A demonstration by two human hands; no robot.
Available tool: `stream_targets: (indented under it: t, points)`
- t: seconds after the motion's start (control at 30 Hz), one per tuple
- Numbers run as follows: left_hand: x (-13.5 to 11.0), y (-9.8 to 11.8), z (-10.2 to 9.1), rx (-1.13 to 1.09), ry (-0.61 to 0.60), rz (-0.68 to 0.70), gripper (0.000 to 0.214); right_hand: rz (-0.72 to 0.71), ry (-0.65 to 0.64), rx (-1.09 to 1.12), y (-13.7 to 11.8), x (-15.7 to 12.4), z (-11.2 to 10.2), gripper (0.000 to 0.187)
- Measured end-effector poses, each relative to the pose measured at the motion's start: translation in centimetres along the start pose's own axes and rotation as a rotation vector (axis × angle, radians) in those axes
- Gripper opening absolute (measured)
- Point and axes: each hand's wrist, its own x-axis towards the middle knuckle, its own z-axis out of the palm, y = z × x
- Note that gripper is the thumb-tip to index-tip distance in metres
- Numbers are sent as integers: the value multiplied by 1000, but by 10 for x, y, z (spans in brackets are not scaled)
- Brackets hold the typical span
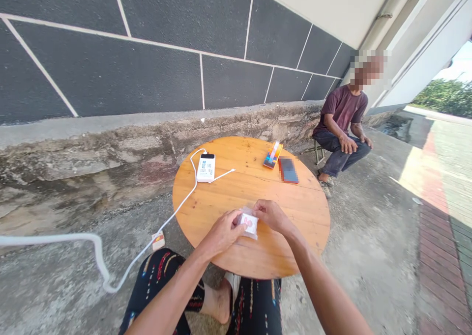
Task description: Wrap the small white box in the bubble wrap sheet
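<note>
1 head view, forward-down over nearby table [239, 182]

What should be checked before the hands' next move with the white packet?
1. Left hand holding the white packet: ok, thumb across its near left side.
2. Right hand pinching the clear wrapper: cannot tell; fingertips are at its upper right.
3. Wrapper opened: cannot tell, too small.
4. White cable clear of both hands: ok, runs to their left.
5. Tabletop free of other items: not ok; white device and colourful box lie there.
</note>
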Motion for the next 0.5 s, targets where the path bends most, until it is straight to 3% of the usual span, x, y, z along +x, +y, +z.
stream_targets:
  t: [0.5]
  points:
    - [0, -1, 4, -6, 59, -23, 27, -182, 16, 34, -2, -12, -1, 16]
